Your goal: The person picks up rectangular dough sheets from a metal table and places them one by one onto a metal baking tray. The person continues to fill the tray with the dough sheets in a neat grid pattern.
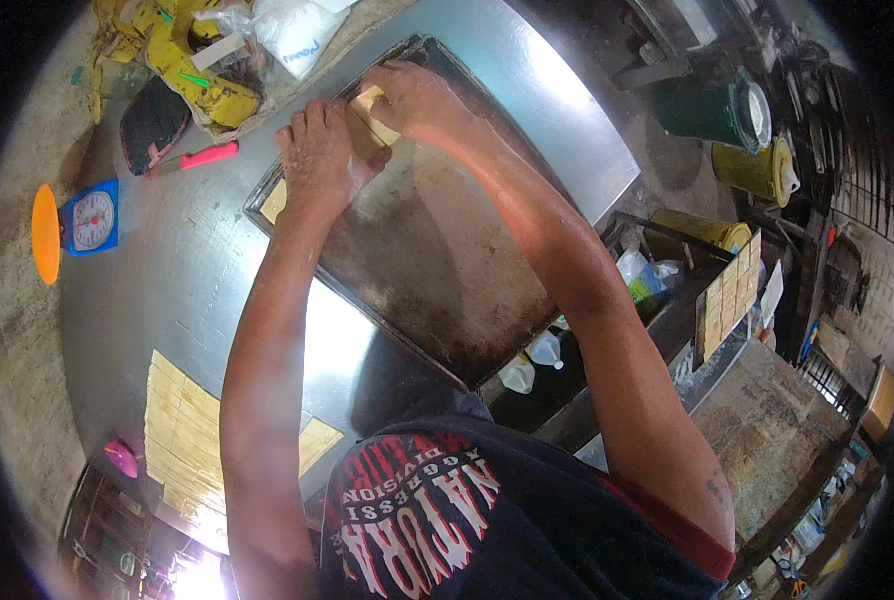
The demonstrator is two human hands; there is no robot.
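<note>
A dark, worn metal baking tray [447, 247] lies at a slant before me on a metal-topped table. At its far end my right hand [420, 101] has its fingers on a flat, pale yellow piece of dough [374, 116]. My left hand [323, 154] is over the tray's left rim, palm down, its thumb reaching in beside that dough; whether it grips any is hidden. Another pale dough piece [274, 202] shows in the tray's left corner, partly behind my left wrist. A scored sheet of dough [184, 420] lies on the table left of my left forearm.
On the table [154, 292] are a pink-handled knife [210, 155], a blue dial scale [92, 217] with an orange pan [45, 234], and a pink object [122, 457]. A yellow machine part [221, 97] and a plastic bag [300, 34] stand beyond. Rightward, a tray of cut dough [730, 292] juts out.
</note>
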